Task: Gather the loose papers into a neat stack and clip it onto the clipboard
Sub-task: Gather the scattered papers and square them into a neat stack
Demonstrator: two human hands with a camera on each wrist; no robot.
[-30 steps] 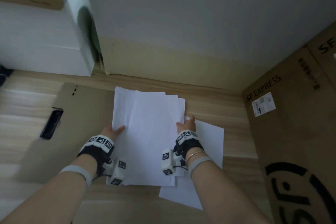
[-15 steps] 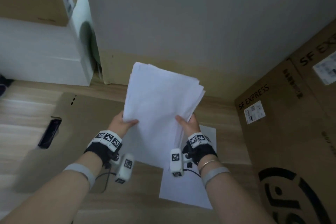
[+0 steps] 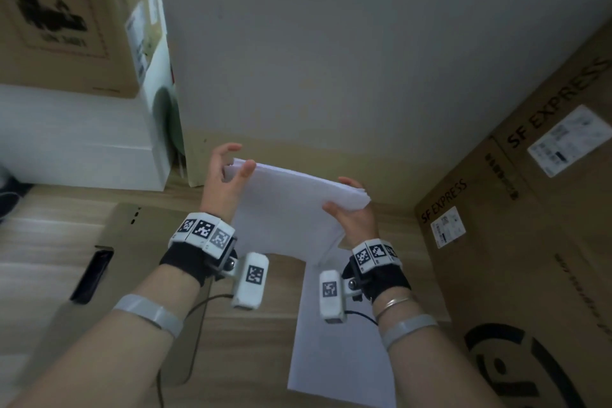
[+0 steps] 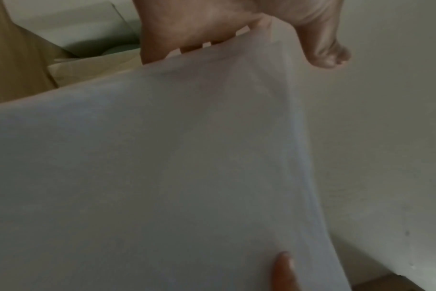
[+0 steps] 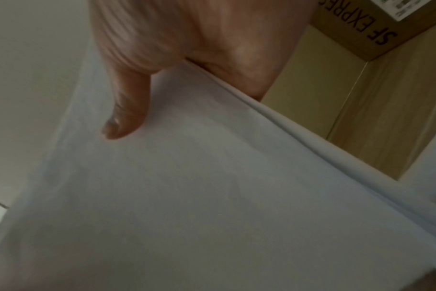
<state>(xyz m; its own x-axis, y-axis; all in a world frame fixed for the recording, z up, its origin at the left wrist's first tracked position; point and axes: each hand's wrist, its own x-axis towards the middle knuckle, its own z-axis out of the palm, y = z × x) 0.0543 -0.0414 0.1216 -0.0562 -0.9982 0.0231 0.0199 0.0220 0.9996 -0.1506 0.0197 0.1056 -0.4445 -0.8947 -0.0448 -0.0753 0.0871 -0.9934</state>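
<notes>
I hold a stack of white papers (image 3: 291,209) in the air above the table, turned sideways with its edges nearly even. My left hand (image 3: 231,166) pinches the stack's upper left corner, thumb in front and fingers (image 4: 187,39) behind the paper (image 4: 162,157). My right hand (image 3: 351,209) grips the right edge, with the thumb (image 5: 127,110) on the front of the stack (image 5: 212,196) and the fingers behind. One loose sheet (image 3: 334,348) lies on the table below. The brown clipboard (image 3: 142,258) lies flat at the left, its black clip (image 3: 92,272) on the left edge.
A large SF Express cardboard box (image 3: 513,242) stands close on the right. A white box (image 3: 82,142) with a cardboard box (image 3: 66,20) on top sits at the back left. The wall (image 3: 331,60) is right behind the wooden table (image 3: 33,242).
The stack has come up off the table and been turned from upright to sideways. My left hand slid to its top corner. One sheet stayed on the table.
</notes>
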